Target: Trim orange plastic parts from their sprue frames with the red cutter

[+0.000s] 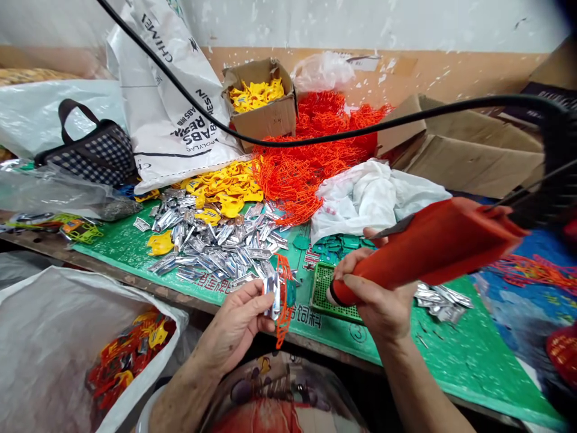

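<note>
My left hand (241, 325) pinches a small assembly over the table's front edge: a shiny silver plate (271, 294), an orange plastic frame (283, 331) and a green piece (291, 293) held together. My right hand (378, 300) is wrapped round a red electric screwdriver (419, 246), tilted with its nose toward my left hand. The nose stands apart from the assembly, over a green plastic basket (319, 294); its tip cannot be made out. Beyond my left hand lies a heap of silver plates (216, 252), with yellow plastic parts (229, 186) behind it.
A black cable (279, 143) loops across the view. Orange frames (293, 168) are piled at the back beside a cardboard box (264, 120) of yellow parts. A white sack (166, 108) leans at back left. An open white bag (49, 337) with assembled pieces stands at lower left.
</note>
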The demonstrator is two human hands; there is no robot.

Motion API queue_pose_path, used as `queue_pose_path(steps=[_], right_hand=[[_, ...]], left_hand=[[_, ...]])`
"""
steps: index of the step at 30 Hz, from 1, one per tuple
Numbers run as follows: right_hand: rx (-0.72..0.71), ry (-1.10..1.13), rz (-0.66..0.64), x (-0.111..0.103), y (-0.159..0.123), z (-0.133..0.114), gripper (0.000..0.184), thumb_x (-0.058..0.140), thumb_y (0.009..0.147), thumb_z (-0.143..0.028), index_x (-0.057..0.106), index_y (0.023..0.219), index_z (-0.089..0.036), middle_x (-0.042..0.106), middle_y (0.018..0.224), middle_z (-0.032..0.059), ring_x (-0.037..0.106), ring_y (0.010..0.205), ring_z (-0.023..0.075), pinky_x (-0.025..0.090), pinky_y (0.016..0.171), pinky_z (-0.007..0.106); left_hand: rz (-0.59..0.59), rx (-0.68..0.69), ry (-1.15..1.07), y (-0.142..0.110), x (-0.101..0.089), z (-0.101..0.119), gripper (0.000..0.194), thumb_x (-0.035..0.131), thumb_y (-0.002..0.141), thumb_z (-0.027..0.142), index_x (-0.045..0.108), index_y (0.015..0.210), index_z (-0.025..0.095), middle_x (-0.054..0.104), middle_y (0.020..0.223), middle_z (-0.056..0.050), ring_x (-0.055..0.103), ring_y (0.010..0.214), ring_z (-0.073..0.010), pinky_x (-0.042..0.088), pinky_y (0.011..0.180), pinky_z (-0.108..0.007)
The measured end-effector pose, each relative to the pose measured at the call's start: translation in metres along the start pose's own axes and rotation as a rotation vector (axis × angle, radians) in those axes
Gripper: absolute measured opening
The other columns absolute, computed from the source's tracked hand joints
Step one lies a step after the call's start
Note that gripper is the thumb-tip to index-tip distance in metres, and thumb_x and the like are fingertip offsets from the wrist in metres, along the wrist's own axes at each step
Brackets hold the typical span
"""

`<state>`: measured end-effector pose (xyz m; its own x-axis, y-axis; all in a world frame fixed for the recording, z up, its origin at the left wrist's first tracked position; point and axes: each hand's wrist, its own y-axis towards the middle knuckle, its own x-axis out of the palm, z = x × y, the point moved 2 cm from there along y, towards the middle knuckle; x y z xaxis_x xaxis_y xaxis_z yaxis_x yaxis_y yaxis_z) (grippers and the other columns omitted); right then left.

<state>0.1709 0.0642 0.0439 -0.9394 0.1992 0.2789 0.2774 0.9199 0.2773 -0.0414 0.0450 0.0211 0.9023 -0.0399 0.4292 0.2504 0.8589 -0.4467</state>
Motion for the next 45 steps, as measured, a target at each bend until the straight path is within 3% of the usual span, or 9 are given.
queue_pose_path(steps=[3, 12, 17, 24, 30, 39, 45], right_hand=[[0.020, 0.005, -0.025, 0.002, -0.003, 0.004, 0.010, 0.073, 0.066, -0.015, 0.065, 0.069, -0.021, 0.062, 0.067, -0.0032, 0.059, 0.059, 0.0147, 0.050, 0.060, 0.033], [0.026, 0.042, -0.029, 0.008, -0.001, 0.008, 0.012, 0.073, 0.065, -0.012, 0.066, 0.068, -0.021, 0.061, 0.063, -0.0037, 0.060, 0.059, 0.0152, 0.050, 0.060, 0.033], [0.012, -0.038, -0.063, 0.006, -0.002, 0.010, 0.009, 0.073, 0.067, -0.017, 0.065, 0.069, -0.020, 0.061, 0.065, -0.0027, 0.060, 0.059, 0.0159, 0.050, 0.058, 0.034], [0.010, -0.107, -0.024, 0.009, -0.001, 0.010, 0.012, 0.073, 0.065, -0.017, 0.062, 0.069, -0.020, 0.062, 0.065, -0.0026, 0.057, 0.056, 0.0141, 0.050, 0.054, 0.032], [0.017, -0.094, -0.009, 0.011, -0.001, 0.007, 0.011, 0.074, 0.064, -0.017, 0.062, 0.065, -0.019, 0.061, 0.064, -0.0025, 0.057, 0.055, 0.0139, 0.049, 0.052, 0.031], [-0.009, 0.003, -0.010, 0.003, 0.009, -0.001, 0.009, 0.072, 0.065, -0.014, 0.067, 0.068, -0.021, 0.063, 0.067, -0.0031, 0.060, 0.057, 0.0145, 0.051, 0.058, 0.034], [0.013, 0.033, 0.010, 0.009, 0.010, 0.002, 0.015, 0.074, 0.061, -0.013, 0.067, 0.072, -0.021, 0.064, 0.064, -0.0038, 0.059, 0.055, 0.0144, 0.047, 0.055, 0.031]], left_hand=[[-0.018, -0.009, 0.037, 0.000, 0.002, -0.005, 0.021, 0.082, 0.072, 0.032, 0.071, 0.079, 0.015, 0.064, 0.070, 0.001, 0.055, 0.057, -0.0084, 0.050, 0.047, -0.016], [0.021, 0.027, 0.098, 0.006, 0.008, -0.011, 0.023, 0.079, 0.073, 0.033, 0.065, 0.077, 0.016, 0.061, 0.070, 0.002, 0.053, 0.056, -0.0080, 0.051, 0.046, -0.016], [0.046, 0.019, 0.143, 0.010, 0.007, -0.017, 0.024, 0.076, 0.072, 0.031, 0.066, 0.088, 0.015, 0.063, 0.078, 0.002, 0.052, 0.049, -0.0052, 0.050, 0.046, -0.017], [0.053, 0.046, 0.205, 0.016, 0.007, -0.019, 0.023, 0.074, 0.072, 0.029, 0.063, 0.088, 0.016, 0.062, 0.077, 0.003, 0.054, 0.047, -0.0061, 0.047, 0.045, -0.019], [0.095, 0.043, 0.298, 0.016, 0.008, -0.017, 0.029, 0.071, 0.072, 0.025, 0.065, 0.099, 0.015, 0.059, 0.066, 0.006, 0.048, 0.043, -0.0042, 0.040, 0.045, -0.016], [0.052, 0.069, 0.415, 0.018, 0.008, -0.016, 0.017, 0.067, 0.075, 0.031, 0.063, 0.080, 0.016, 0.055, 0.060, 0.007, 0.044, 0.042, -0.0045, 0.036, 0.044, -0.018], [0.047, 0.066, 0.466, 0.021, 0.008, -0.016, 0.021, 0.066, 0.076, 0.032, 0.061, 0.089, 0.016, 0.051, 0.058, 0.009, 0.044, 0.042, -0.0052, 0.034, 0.046, -0.019]])
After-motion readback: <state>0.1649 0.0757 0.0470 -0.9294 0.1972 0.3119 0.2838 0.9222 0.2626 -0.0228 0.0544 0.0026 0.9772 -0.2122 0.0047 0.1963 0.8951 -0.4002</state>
